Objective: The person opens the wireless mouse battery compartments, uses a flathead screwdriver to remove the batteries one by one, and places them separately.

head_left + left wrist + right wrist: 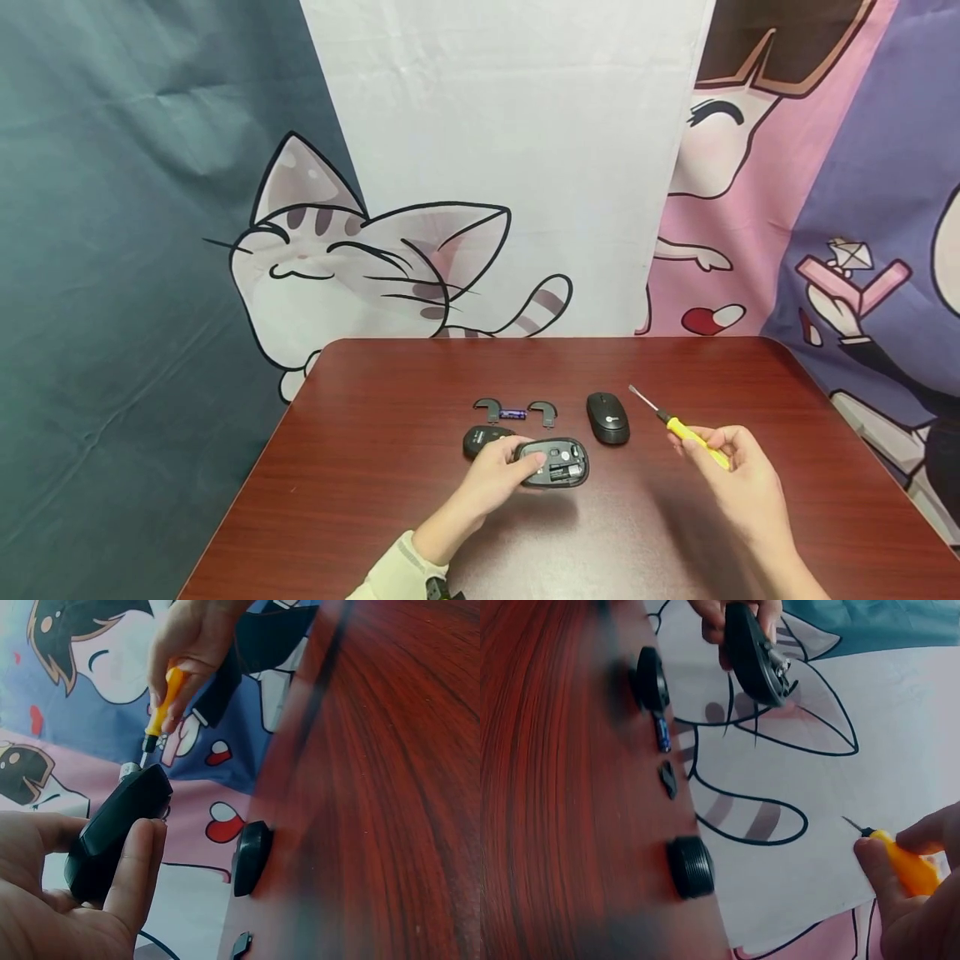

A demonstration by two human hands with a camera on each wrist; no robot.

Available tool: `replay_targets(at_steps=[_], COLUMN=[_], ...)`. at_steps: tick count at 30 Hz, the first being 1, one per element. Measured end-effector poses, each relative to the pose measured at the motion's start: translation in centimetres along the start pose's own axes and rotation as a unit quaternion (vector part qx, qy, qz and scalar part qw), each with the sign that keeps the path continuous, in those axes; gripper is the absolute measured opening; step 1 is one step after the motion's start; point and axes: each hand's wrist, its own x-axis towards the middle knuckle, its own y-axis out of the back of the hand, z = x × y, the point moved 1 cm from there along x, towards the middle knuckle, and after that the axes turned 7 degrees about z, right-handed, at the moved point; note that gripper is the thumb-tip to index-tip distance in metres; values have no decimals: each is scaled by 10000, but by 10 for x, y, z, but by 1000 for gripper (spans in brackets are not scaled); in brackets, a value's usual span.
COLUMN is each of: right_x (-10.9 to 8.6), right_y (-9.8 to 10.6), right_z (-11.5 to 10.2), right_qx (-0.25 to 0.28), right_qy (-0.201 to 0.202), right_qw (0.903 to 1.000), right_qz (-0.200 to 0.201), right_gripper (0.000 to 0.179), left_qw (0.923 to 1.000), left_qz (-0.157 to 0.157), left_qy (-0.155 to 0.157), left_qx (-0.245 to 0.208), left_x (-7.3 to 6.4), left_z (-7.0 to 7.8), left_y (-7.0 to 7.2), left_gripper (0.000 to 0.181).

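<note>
A printed cloth [510,125] hung beyond the far edge of the reddish-brown surface [352,467]. Toward the surface's right edge, the right hand [742,475] had its grip clamped on a yellow-handled screwdriver [681,428], tip angled toward the far edge. The left hand [489,477] had its grip clamped on an opened mouse [555,455], raised over the middle, underside up. A second black mouse [608,418] lay nearer the far edge; a third black mouse [478,439] sat partly behind the left hand. Beyond it lay two curved covers [492,408], a blue-purple battery [513,414] between them.
</note>
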Motion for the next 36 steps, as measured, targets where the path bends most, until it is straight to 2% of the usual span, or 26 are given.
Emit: replay_targets(at_steps=[2, 3, 7, 10, 14, 19, 26, 32, 36], right_x=[2, 3, 4, 5, 7, 12, 15, 18, 19], right_y=[1, 2, 5, 7, 9, 14, 18, 20, 21], right_z=[1, 1, 3, 7, 11, 17, 24, 29, 30], right_qx=[-888, -1373, -3046, -3758, -4222, -4421, -4315, -4497, -4653], right_qy=[4, -1, 83, 309, 505, 444, 78, -45, -28], right_qw=[9960, 9904, 9514, 9248, 9033, 8925, 8950, 8809, 8722], right_qz=[-92, -160, -439, -498, -577, -774, -1132, -1474, -1509], right_gripper=[20, 22, 36, 35, 30, 26, 28, 37, 33], left_qw=[10000, 10000, 10000, 10000, 9999, 9996, 9992, 9992, 9991], left_qz=[-19, -23, -32, -62, -130, -242, -387, -385, -381], left_qy=[11, 17, 23, 37, 68, 150, 121, 133, 156], left_qx=[6, 1, 23, -7, -55, -75, -52, -20, -6], left_x=[0, 0, -1, -2, -2, -1, -1, -2, -3], left_z=[-1, -1, -2, -3, -2, -3, -5, -5, -4], left_y=[0, 0, 1, 1, 0, -1, -2, -3, -4], left_gripper=[34, 34, 34, 34, 34, 32, 30, 27, 26])
